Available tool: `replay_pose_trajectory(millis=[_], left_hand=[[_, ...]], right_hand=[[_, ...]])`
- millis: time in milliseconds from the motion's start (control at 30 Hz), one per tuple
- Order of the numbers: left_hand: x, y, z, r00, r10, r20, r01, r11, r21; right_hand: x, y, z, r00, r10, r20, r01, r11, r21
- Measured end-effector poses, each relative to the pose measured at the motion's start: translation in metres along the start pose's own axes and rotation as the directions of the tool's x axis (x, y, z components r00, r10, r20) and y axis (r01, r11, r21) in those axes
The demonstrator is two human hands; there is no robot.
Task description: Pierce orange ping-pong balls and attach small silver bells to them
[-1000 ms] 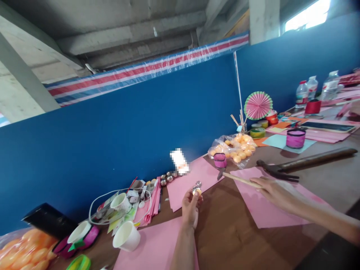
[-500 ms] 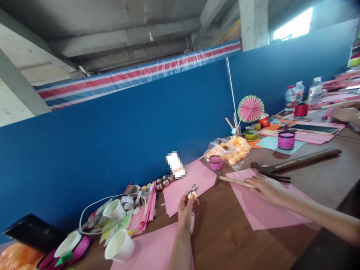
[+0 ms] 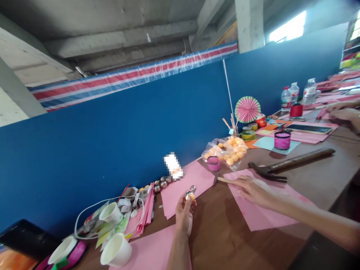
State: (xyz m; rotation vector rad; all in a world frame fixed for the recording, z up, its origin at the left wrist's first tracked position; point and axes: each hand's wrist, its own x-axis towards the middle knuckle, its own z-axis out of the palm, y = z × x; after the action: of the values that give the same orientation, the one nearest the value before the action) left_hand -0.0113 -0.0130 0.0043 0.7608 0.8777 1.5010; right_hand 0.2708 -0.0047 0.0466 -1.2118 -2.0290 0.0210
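Low in the middle of the frame the left hand (image 3: 184,215) is raised off the brown surface (image 3: 222,236), its fingers (image 3: 189,200) pinching a small orange ball with a silver piece on top (image 3: 190,193). To its right the right hand (image 3: 249,187) lies flat on a pink paper sheet (image 3: 267,213), fingers spread loosely over a thin wooden stick (image 3: 225,180), with a hammer (image 3: 287,165) just beyond. Further back sit a clear bag of orange balls (image 3: 227,150) and a pink paper fan (image 3: 247,109); the bottle (image 3: 286,99) labels at the upper right are too small to read.
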Motion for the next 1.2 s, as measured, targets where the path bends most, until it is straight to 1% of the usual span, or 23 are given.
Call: replay_pose_trajectory(millis=[33, 100, 167, 267, 367, 467, 567, 667, 767, 933, 1000, 1133, 1200], left_hand=[[0.000, 0.000, 0.000, 1.000, 0.003, -0.006, -0.003, 1.000, -0.005], [0.000, 0.000, 0.001, 1.000, 0.005, -0.014, -0.005, 1.000, -0.013], [-0.001, 0.001, 0.002, 1.000, 0.009, -0.007, -0.009, 1.000, -0.013], [-0.005, 0.004, 0.005, 1.000, 0.025, 0.008, -0.025, 1.000, 0.010], [-0.008, 0.006, 0.008, 0.998, 0.050, 0.041, -0.052, 0.998, 0.029], [-0.009, 0.007, 0.010, 0.994, 0.075, 0.076, -0.076, 0.997, 0.009], [-0.009, 0.006, 0.010, 0.995, 0.078, 0.066, -0.078, 0.997, -0.008], [-0.009, 0.006, 0.012, 0.997, 0.060, 0.046, -0.061, 0.998, 0.014], [-0.010, 0.007, 0.016, 0.997, 0.065, 0.028, -0.066, 0.997, 0.029], [-0.010, 0.007, 0.020, 0.995, 0.093, -0.024, -0.091, 0.991, 0.094], [-0.010, 0.006, 0.020, 0.995, 0.093, -0.039, -0.087, 0.988, 0.130], [-0.010, 0.005, 0.019, 0.995, 0.086, -0.044, -0.077, 0.984, 0.163], [-0.011, 0.005, 0.019, 0.995, 0.083, -0.045, -0.074, 0.982, 0.171]], right_hand=[[0.001, -0.009, 0.005, 0.991, -0.062, 0.123, 0.060, 0.998, 0.016], [0.003, -0.029, 0.019, 0.982, -0.051, 0.179, 0.048, 0.999, 0.021], [0.009, -0.049, 0.034, 0.974, -0.082, 0.212, 0.065, 0.994, 0.085], [0.026, -0.072, 0.057, 0.975, -0.119, 0.188, 0.076, 0.972, 0.222], [0.041, -0.085, 0.079, 0.982, -0.065, 0.175, -0.004, 0.931, 0.366], [0.047, -0.088, 0.100, 0.986, -0.026, 0.163, -0.063, 0.854, 0.516], [0.043, -0.085, 0.114, 0.992, -0.024, 0.122, -0.054, 0.801, 0.597], [0.039, -0.080, 0.122, 0.995, 0.009, 0.102, -0.072, 0.767, 0.638], [0.037, -0.076, 0.126, 0.991, 0.031, 0.129, -0.110, 0.731, 0.673], [0.036, -0.077, 0.126, 0.985, 0.014, 0.170, -0.126, 0.732, 0.670], [0.035, -0.077, 0.125, 0.984, -0.009, 0.177, -0.112, 0.743, 0.660], [0.035, -0.077, 0.124, 0.984, -0.094, 0.149, -0.021, 0.777, 0.630], [0.035, -0.077, 0.124, 0.982, -0.118, 0.149, 0.000, 0.785, 0.620]])
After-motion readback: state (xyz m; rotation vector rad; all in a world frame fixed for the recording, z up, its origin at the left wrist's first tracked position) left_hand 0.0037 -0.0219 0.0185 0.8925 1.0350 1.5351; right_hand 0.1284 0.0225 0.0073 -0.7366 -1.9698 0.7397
